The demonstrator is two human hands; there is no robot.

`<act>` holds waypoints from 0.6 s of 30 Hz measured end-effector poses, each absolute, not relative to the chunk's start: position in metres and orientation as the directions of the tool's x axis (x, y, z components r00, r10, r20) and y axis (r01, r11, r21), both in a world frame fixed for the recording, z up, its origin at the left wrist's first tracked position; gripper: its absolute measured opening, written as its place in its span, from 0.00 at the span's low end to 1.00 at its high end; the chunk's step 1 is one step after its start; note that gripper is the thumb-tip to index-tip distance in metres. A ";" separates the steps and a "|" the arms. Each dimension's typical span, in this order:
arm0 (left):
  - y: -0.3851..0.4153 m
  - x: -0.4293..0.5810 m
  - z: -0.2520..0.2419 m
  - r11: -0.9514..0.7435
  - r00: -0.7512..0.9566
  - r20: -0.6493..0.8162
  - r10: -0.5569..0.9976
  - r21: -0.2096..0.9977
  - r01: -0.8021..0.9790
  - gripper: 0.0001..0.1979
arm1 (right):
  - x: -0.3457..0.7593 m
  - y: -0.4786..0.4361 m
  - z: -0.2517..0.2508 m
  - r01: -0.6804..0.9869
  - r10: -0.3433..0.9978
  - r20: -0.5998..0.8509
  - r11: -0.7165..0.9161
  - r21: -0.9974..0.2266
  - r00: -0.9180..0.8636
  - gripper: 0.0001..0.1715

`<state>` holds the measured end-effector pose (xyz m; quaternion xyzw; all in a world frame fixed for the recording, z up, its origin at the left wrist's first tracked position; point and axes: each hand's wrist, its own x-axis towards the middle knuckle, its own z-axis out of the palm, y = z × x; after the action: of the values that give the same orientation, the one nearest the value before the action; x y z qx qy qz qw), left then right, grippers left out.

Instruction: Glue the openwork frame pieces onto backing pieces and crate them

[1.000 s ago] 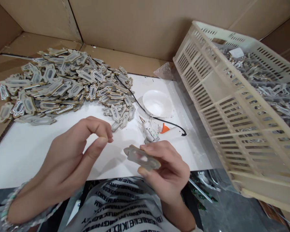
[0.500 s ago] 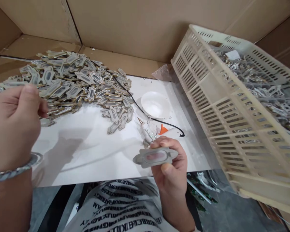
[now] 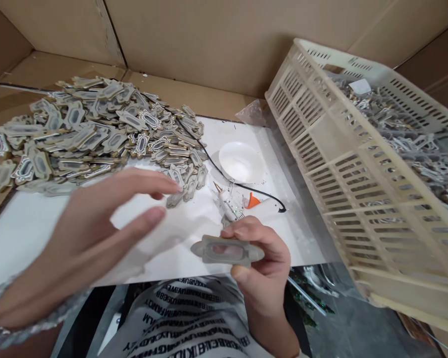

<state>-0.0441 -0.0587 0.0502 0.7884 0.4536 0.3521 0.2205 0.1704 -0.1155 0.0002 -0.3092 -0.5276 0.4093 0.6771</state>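
My right hand (image 3: 263, 263) is closed on one flat grey ornate plaque (image 3: 226, 250), held level just above the near edge of the white board (image 3: 41, 223). My left hand (image 3: 97, 228) hovers over the board with its fingers stretched out and nothing in it, fingertips pointing toward the plaque and close to the pile's near edge. A big pile of the same plaques (image 3: 89, 132) covers the board's far left. A white glue gun (image 3: 242, 204) with an orange trigger lies just beyond my right hand.
A cream slatted plastic basket (image 3: 343, 164) full of grey pieces tilts at the right. A small white dish (image 3: 241, 161) sits on the board, with a black cord (image 3: 224, 174) running past it. Cardboard walls close off the back.
My left hand swung out left, then came back to the middle with its fingers spread. My right hand turned the plaque flatter and kept hold of it.
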 end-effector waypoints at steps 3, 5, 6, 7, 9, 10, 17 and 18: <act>-0.065 -0.025 0.055 -0.572 0.562 0.292 0.774 0.703 0.423 0.15 | 0.170 -0.117 0.002 -0.218 0.888 0.452 0.459 -0.861 0.081 0.17; -0.063 -0.019 0.055 -0.524 0.618 0.207 0.758 0.758 0.389 0.14 | 0.171 -0.118 0.004 -0.187 0.896 0.439 0.442 -0.877 0.065 0.18; -0.062 -0.016 0.055 -0.474 0.636 0.150 0.757 0.796 0.377 0.12 | 0.171 -0.118 0.005 -0.165 0.900 0.433 0.436 -0.885 0.052 0.18; -0.060 -0.014 0.055 -0.414 0.654 0.086 0.752 0.834 0.366 0.11 | 0.172 -0.118 0.006 -0.143 0.901 0.431 0.432 -0.890 0.038 0.18; -0.057 -0.009 0.057 -0.270 0.660 -0.045 0.750 0.890 0.368 0.10 | 0.173 -0.118 0.007 -0.106 0.904 0.428 0.426 -0.898 0.008 0.20; -0.056 -0.008 0.057 -0.201 0.644 -0.104 0.758 0.902 0.382 0.10 | 0.174 -0.118 0.007 -0.092 0.904 0.428 0.426 -0.900 -0.005 0.21; -0.052 -0.015 0.061 -0.129 0.546 -0.168 0.821 0.877 0.463 0.15 | 0.173 -0.116 0.006 -0.145 0.929 0.370 0.369 -0.918 0.020 0.17; -0.052 -0.017 0.062 -0.158 0.536 -0.135 0.833 0.871 0.465 0.18 | 0.173 -0.116 0.006 -0.176 0.934 0.357 0.355 -0.918 0.021 0.16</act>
<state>-0.0167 -0.0516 0.0622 0.7359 0.4409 0.1935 0.4761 0.1733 -0.1161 0.0057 -0.3515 -0.5392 0.4461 0.6219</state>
